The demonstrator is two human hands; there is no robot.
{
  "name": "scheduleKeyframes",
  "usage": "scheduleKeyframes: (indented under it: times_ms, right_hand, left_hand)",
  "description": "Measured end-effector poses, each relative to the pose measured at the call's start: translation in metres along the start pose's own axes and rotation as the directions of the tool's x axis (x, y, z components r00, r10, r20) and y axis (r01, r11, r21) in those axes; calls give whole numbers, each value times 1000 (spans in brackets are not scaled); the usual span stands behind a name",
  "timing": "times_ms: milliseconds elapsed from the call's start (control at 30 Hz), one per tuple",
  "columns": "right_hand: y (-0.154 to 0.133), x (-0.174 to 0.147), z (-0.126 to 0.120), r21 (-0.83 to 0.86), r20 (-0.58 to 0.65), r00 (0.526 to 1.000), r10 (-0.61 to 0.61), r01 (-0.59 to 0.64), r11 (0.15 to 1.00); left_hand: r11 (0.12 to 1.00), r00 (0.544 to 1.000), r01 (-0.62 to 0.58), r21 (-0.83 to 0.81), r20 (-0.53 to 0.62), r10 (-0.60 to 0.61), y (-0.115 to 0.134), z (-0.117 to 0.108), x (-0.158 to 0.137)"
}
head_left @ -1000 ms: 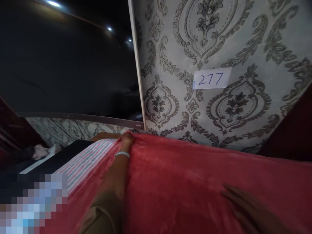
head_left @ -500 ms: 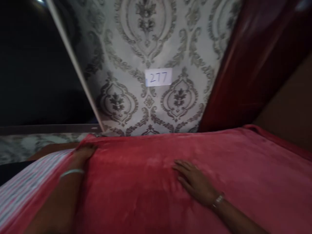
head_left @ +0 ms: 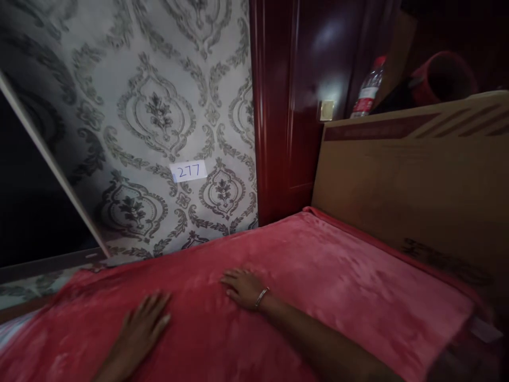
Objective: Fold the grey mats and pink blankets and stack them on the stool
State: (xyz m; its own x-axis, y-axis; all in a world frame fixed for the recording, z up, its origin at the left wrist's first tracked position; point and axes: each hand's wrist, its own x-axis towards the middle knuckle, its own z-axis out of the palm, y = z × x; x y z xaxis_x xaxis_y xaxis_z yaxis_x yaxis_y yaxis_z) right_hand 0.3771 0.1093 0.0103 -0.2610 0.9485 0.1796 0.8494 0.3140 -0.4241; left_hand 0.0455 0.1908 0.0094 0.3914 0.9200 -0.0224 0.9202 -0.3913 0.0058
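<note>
Head view, and both grips are spread on a wide stretch of red blanket [head_left: 338,260]! Right hand [head_left: 243,288] first: palm down, flat on the plush near the middle, fingers a little apart and pinching nothing, a thin bracelet [head_left: 261,297] shining at the wrist. Over to the left hand [head_left: 141,326], lower and nearer the wearer: fingers fanned, thumb out, a touch blurred, so whether it presses or skims the pile, I cannot tell. And the blanket itself? It runs from the lower left, where striped cloth [head_left: 14,328] peeks out, along the patterned wall [head_left: 159,116] with its "277" card [head_left: 189,171], past a glossy dark-red panel [head_left: 278,106], right up to a big cardboard box [head_left: 397,170]. Up behind the box's top edge, a red-capped bottle [head_left: 368,90] leans beside a round red-rimmed object [head_left: 422,85].
</note>
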Motion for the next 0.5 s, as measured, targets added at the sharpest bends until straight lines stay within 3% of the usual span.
scheduleKeyframes:
  times_ms: [133,300,400,500]
  right_hand:
    - [6,-38,-19,-72,79,991,112,-106,992]
    - [29,-141,-40,-166,62,932,356,-342,925]
    - [51,-209,-47,-178,-36,873,486,-484,857]
    - [79,-269,-50,-217,-204,780,592,-625,750]
  left_hand:
    - [994,999,-19,108,-37,23,29,14,-31]
    - [984,998,26,175,-65,-15,38,3,-38]
    - [983,999,28,181,-44,-20,40,-1,-36]
    - [990,999,39,133,5,-40,39,-2,-40]
